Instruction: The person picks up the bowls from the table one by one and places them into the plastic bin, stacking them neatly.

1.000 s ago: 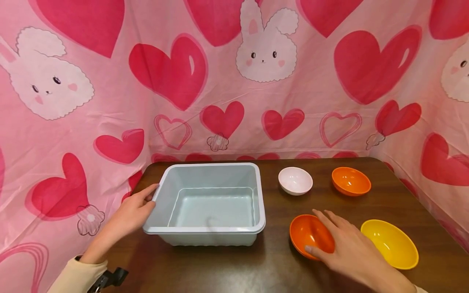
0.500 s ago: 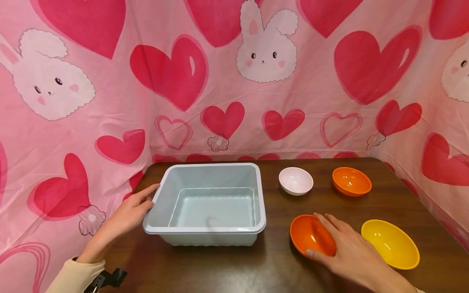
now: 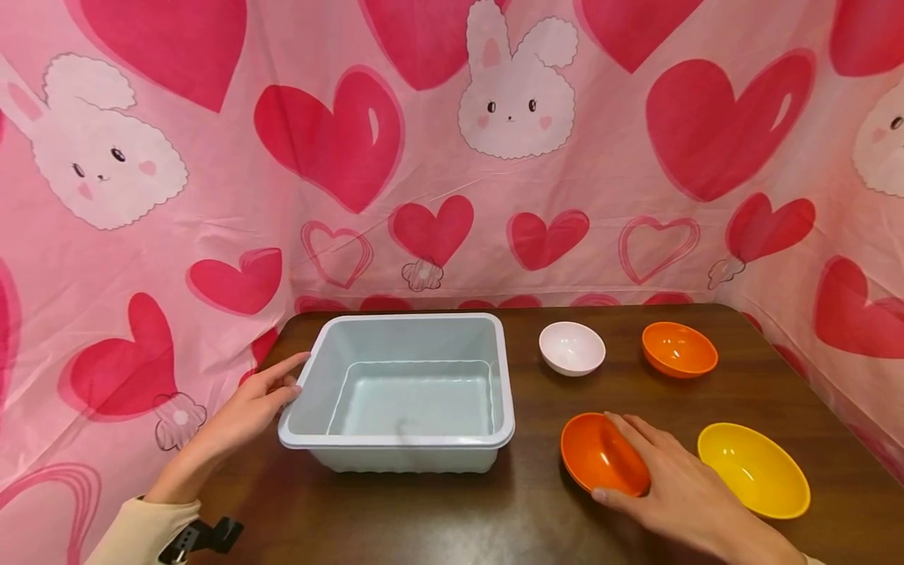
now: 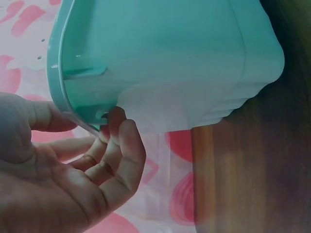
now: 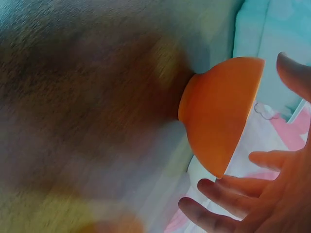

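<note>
A pale grey-green plastic tub (image 3: 395, 442) stands left of centre on the table. At its left side, my left hand (image 3: 257, 402) holds the rim; in the left wrist view the thumb lies along the rim and bent fingers (image 4: 129, 150) reach beneath it. My right hand (image 3: 671, 480) is spread over the right side of a dark orange bowl (image 3: 600, 455), which sits upright on the table. From the right wrist view, the fingertips (image 5: 206, 187) are right at the bowl's rim, and the thumb stands apart from the opposite side.
Behind the dark orange bowl are a white bowl (image 3: 572, 349) and a lighter orange bowl (image 3: 679, 350). A yellow bowl (image 3: 754, 471) sits right of my right hand. Pink cloth (image 3: 438, 180) with hearts and rabbits hangs around the brown table (image 3: 494, 518).
My right hand has settled slightly lower over the dark orange bowl, its thumb now at the near rim. The left hand stays at the tub, and the head view has shifted a little.
</note>
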`<act>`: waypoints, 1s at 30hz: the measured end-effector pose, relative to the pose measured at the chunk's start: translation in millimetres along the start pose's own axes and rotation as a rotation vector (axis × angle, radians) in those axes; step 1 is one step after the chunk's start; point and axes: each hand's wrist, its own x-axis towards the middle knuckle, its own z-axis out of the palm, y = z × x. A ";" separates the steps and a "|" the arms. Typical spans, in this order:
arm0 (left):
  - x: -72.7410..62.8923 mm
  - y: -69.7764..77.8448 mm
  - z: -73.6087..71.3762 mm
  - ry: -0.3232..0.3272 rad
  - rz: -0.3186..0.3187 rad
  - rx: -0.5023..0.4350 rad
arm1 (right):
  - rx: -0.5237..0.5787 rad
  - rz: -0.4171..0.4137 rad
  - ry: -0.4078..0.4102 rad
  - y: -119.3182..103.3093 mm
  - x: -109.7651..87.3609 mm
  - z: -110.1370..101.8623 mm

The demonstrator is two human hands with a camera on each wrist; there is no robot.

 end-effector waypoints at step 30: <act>0.9 -7.1 0.0 -0.012 -0.059 -0.123 | 0.033 -0.033 -0.016 11.4 -0.5 4.5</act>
